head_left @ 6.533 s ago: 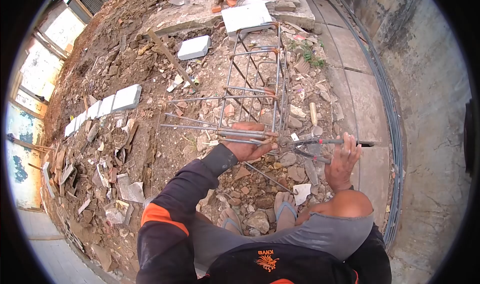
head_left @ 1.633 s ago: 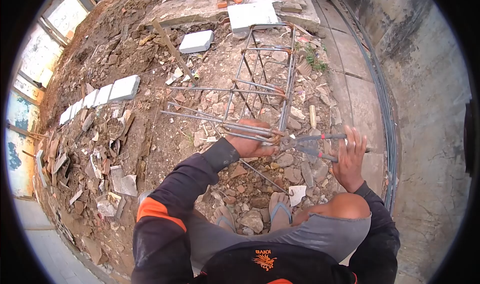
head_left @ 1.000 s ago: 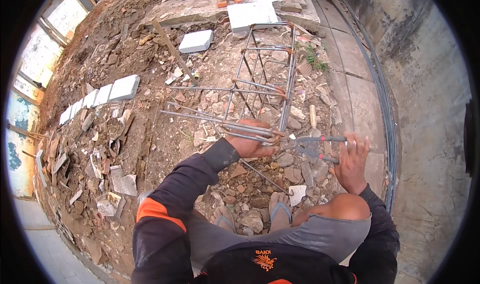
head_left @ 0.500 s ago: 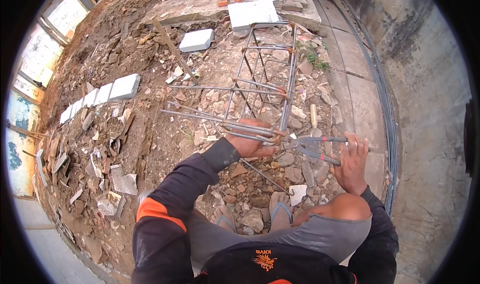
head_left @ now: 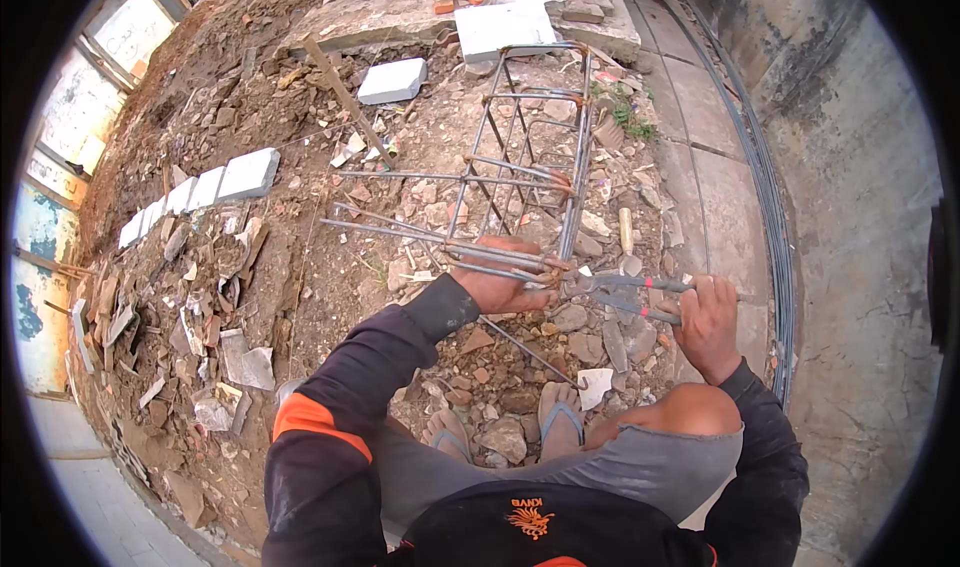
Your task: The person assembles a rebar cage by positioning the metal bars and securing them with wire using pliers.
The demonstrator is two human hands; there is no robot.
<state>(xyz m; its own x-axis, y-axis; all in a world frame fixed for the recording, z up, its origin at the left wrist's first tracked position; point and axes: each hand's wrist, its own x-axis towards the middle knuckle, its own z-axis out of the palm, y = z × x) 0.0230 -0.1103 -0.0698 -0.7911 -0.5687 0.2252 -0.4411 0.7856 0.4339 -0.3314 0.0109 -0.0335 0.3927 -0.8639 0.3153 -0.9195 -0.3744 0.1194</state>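
A cage of rusty steel rebar [head_left: 574,182] with square stirrups stands over the rubble in front of me. At its near end my left hand [head_left: 497,289] is wrapped round the bars, part of its fingers hidden behind them. My right hand [head_left: 712,329] is closed round the two handles of a pair of pincers [head_left: 622,295] with red bands. Their jaws are at the cage's near corner, beside my left fingers; I cannot tell whether they bite on wire.
A wooden-handled trowel [head_left: 627,235] lies beyond the pincers. White blocks [head_left: 393,80] and a wooden stake [head_left: 345,97] are on the left. Long bars [head_left: 765,227] run along the concrete wall [head_left: 860,267] on the right. Broken stones surround my sandalled feet.
My right hand has tightened and shifted slightly to the right, drawing the pincers' handles closer together. My left hand and the rebar cage look unmoved.
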